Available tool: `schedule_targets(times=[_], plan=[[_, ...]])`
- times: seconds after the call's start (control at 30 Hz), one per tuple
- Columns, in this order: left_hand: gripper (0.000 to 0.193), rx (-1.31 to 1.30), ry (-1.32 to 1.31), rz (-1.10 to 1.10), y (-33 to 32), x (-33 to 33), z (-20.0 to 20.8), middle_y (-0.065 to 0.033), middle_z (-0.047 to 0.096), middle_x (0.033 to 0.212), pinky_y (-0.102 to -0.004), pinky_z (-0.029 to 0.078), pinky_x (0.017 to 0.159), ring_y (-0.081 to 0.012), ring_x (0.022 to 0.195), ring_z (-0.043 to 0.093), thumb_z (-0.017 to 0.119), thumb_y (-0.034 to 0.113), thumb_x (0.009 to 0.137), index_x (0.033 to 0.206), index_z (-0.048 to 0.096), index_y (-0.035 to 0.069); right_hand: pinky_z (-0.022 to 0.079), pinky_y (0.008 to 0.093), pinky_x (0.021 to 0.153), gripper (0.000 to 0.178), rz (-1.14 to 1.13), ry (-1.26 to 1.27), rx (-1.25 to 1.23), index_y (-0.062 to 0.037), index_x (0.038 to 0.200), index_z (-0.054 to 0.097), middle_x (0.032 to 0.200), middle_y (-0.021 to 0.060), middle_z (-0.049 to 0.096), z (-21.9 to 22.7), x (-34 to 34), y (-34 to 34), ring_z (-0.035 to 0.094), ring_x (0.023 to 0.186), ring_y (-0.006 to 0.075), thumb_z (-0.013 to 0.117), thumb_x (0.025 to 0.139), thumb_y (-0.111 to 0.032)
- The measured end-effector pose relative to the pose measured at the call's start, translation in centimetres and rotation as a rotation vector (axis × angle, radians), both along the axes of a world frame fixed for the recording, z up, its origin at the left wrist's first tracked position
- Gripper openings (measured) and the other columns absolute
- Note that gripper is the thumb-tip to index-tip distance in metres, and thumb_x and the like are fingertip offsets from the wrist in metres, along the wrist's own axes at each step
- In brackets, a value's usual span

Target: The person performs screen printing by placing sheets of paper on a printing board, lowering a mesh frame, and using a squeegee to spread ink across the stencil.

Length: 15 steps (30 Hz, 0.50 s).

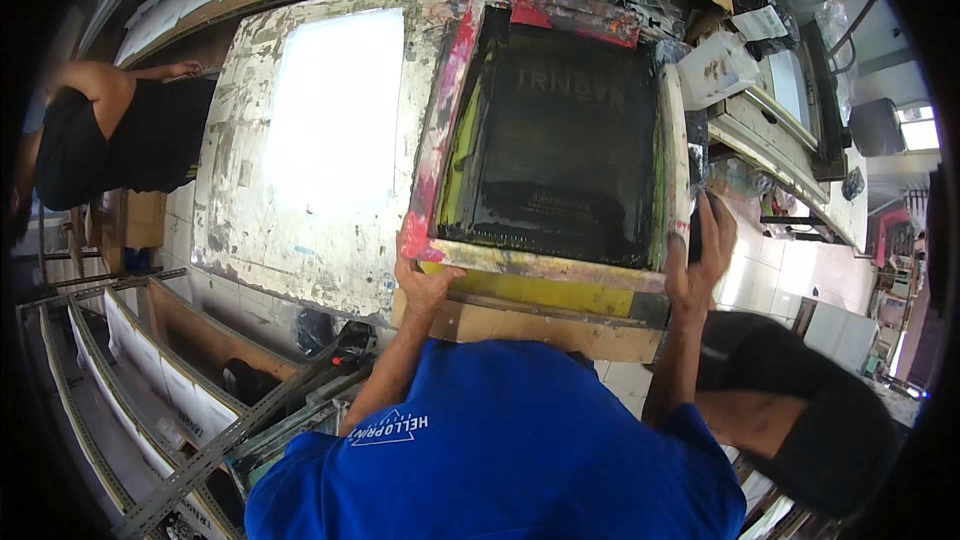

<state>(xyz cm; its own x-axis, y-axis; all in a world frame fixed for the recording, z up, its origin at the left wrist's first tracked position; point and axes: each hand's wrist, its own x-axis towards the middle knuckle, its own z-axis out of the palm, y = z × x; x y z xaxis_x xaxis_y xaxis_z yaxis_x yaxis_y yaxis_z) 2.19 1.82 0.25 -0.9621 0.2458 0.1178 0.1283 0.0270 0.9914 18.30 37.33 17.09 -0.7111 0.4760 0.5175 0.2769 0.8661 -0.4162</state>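
Observation:
A screen-printing frame (545, 262), smeared with pink, red and white paint, lies in front of me. Its mesh (570, 140) is covered in black ink, with faint lettering showing through. My left hand (425, 285) is closed on the near left corner, thumb along the near bar and fingers partly hidden. At the near right corner, my right hand (703, 250) grips the side bar, fingers curled over its outer edge. Across the far end lies a red-and-grey stained bar (575, 18). Left of the frame, a bright white sheet (335, 110) rests on the paint-spotted table (235, 170).
One person in black (150, 130) stands at the left; another in dark clothing (790, 400) is close on my right. A white plastic tub (717, 70) sits beyond the frame's right side. Metal racks (150, 390) holding white-topped boards fill the lower left.

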Motion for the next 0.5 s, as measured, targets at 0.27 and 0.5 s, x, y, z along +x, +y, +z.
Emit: schedule_targets(times=[0.27, 0.5], plan=[[0.102, -0.075, 0.024, 0.019, 0.2, 0.6, -0.9, -0.0086, 0.055, 0.115, -0.0372, 0.046, 0.096, -0.0225, 0.11, 0.053, 0.102, 0.042, 0.054, 0.133, 0.055, -0.004, 0.035, 0.0546, 0.115, 0.082, 0.098, -0.168, 0.22, -0.0145, 0.158, 0.039, 0.155, 0.0217, 0.044, -7.1, -24.0, 9.2, 0.043, 0.141, 0.0426, 0.078, 0.086, -0.025], [0.116, -0.173, 0.086, 0.006, -0.3, 0.5, -0.9, -0.0139, 0.054, 0.121, -0.0412, 0.045, 0.101, -0.03, 0.113, 0.052, 0.1, 0.044, 0.052, 0.146, 0.05, -0.003, 0.044, 0.0527, 0.107, 0.066, 0.208, -0.465, 0.284, -0.016, 0.145, 0.052, 0.137, 0.0157, 0.057, -10.0, -35.3, 14.5, 0.055, 0.128, 0.0392, 0.077, 0.084, -0.019]])
